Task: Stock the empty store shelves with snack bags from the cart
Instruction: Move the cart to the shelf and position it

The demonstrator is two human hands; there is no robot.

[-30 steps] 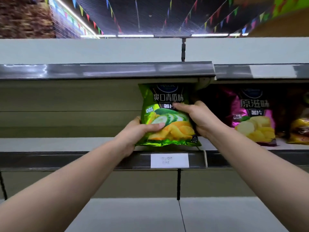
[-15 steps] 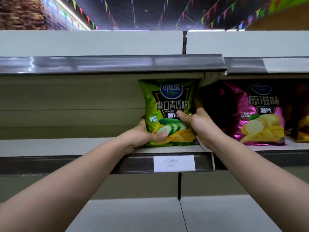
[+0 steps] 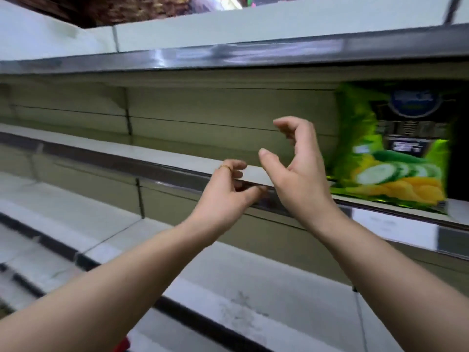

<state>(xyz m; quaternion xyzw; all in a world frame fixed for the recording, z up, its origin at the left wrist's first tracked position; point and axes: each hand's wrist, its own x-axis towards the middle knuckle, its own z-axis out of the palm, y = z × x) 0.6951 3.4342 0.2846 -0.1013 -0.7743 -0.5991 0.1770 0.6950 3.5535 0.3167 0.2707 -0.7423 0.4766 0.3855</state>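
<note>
A green cucumber-flavour chip bag (image 3: 388, 146) stands upright on the middle shelf (image 3: 157, 154) at the right of the view. No hand touches it. My right hand (image 3: 297, 168) hovers just left of the bag, fingers loosely curved and holding nothing. My left hand (image 3: 225, 194), with a ring on one finger, is lower and further left, in front of the shelf's front rail, fingers loosely curled and empty. The cart is out of sight.
The shelf stretches bare to the left of the bag. A top shelf (image 3: 228, 34) runs above it and lower shelves (image 3: 253, 288) below. A white price label (image 3: 390, 228) sits on the rail under the bag. The view is tilted and blurred.
Both hands have let go of the green bag, which now stands on the shelf. The hands have drawn back to the left, and my view has swung left.
</note>
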